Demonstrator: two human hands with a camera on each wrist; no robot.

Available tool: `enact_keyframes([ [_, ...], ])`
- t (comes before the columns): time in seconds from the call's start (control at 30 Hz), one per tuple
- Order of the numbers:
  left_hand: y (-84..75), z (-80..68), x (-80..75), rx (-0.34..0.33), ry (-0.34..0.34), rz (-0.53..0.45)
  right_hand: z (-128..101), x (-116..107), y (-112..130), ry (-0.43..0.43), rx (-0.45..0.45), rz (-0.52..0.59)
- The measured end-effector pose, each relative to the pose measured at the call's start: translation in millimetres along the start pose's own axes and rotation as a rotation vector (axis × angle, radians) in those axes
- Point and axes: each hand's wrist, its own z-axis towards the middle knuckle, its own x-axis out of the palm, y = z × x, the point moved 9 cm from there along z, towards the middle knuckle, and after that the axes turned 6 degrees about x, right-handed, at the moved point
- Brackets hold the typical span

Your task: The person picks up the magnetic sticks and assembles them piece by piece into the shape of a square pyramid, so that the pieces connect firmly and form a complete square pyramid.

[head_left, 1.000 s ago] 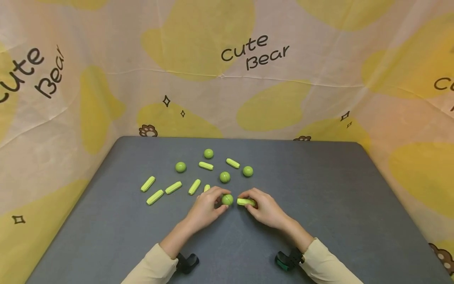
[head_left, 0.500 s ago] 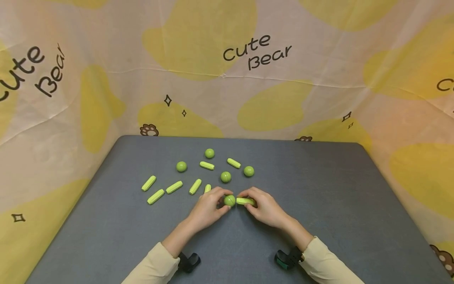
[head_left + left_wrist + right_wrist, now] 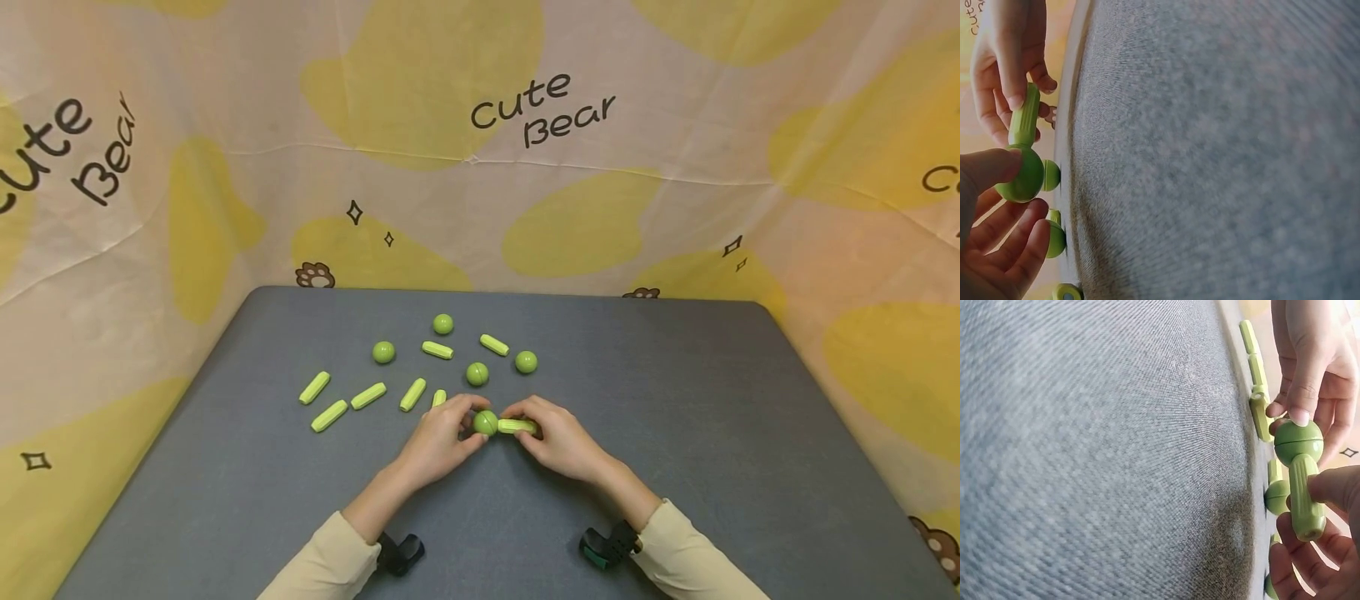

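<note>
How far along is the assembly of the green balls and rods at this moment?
Nothing finished shows on the table. In hand: the left hand holds a green ball against the end of a ribbed rod gripped by the right hand. Left: four loose balls and seven loose rods.

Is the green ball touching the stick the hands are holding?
Yes, the green ball sits right against the end of the stick in the right wrist view.

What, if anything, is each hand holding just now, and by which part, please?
The left hand pinches the green ball around its sides; the right hand grips the ribbed green rod along its shaft, its end meeting the ball.
</note>
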Motion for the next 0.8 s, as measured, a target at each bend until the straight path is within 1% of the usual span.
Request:
enact_keyframes([
  [0.13,4.9,1.2,1.9,-0.049,0.009,-0.070,-1,1,-2,0.011,0.021,-0.001],
  [0.3,8.4,3.2,5.0,-0.068,0.022,-0.141,-1,2,-3,0.022,0.027,0.001],
  [0.4,10.4,4.7,7.7,-0.071,0.040,-0.146,-1,4,-4,0.042,0.033,0.001],
  [0.5,11.1,6.1,11.0,-0.069,0.064,-0.148,-2,8,-7,0.077,0.058,-0.008],
  [0.67,7.5,10.4,14.4,-0.042,0.085,-0.158,-5,15,-13,0.140,0.104,-0.007],
  [0.73,7.8,13.3,15.7,-0.051,0.089,-0.168,-5,16,-14,0.154,0.111,0.004],
  [0.8,9.5,16.1,17.3,-0.074,0.094,-0.183,-6,16,-15,0.158,0.115,0.017],
])
